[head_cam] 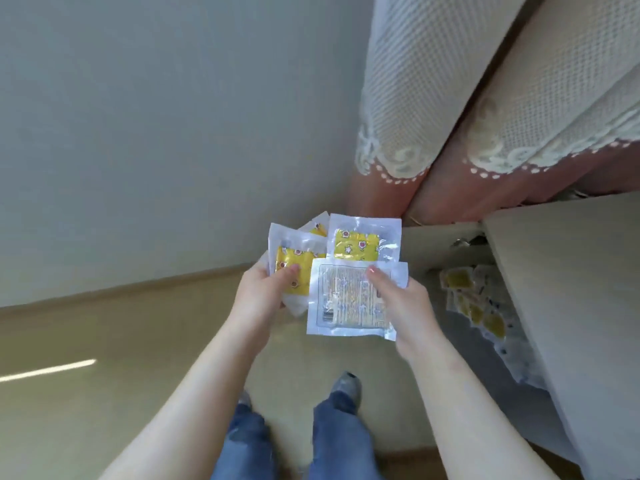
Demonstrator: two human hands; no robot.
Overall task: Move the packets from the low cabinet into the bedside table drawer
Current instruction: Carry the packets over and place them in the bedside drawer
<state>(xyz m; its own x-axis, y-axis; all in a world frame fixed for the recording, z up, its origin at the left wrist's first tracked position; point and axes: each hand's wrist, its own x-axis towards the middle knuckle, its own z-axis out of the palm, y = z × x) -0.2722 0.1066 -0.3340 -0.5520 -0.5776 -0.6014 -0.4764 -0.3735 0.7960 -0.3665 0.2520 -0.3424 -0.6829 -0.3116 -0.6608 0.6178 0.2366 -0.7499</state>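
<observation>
Both my hands hold a fan of white plastic packets with yellow star-patterned contents in front of me. My left hand [268, 289] grips a yellow-fronted packet [294, 268], thumb on its face. My right hand [403, 297] pinches a packet turned back side up [349, 299], showing printed text. Behind these, another yellow packet [360, 244] and the corner of one more stick up. To the right, several more packets [474, 303] lie in a row inside the open drawer [450, 244] under a light wooden top.
A light wooden furniture top [571, 289] fills the right side. Lace curtains over pink fabric [433, 150] hang at the back right. A pale wall [156, 133] is to the left. My legs in jeans [332, 438] stand on the beige floor.
</observation>
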